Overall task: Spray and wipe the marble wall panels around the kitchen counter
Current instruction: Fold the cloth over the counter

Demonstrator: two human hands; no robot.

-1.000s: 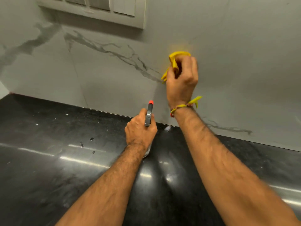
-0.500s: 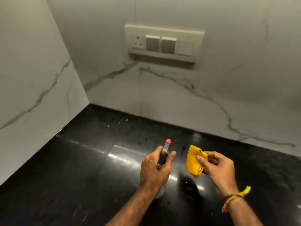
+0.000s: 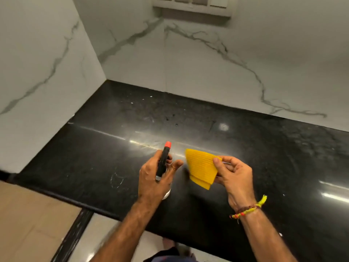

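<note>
the black bench [image 3: 98, 163] is the landmark here, glossy and dotted with pale specks and streaks of glare. along its left edge stands a marble wall panel [image 3: 37, 72], white with grey veins; it meets a second marble panel [image 3: 198, 69] that runs along the far edge of the bench, and the two make a corner at the far left of the bench. a switch plate [image 3: 192, 4] sits high on that far panel, cut off by the frame's top edge. below the near left edge of the bench lies a beige tiled floor [image 3: 28, 224].

above the near middle of the bench, the left hand [image 3: 154, 178] has its fingers curled round a spray bottle [image 3: 164, 160], whose black head and orange nozzle point toward the far panel; the bottle's body is mostly hidden under the hand. just to the right, apart from the bottle, the right hand [image 3: 233, 178] pinches a folded, ribbed yellow cloth [image 3: 201, 168] between thumb and fingers, held over the bench and well clear of both panels. a yellow and red thread band [image 3: 249, 209] circles the right wrist.
</note>
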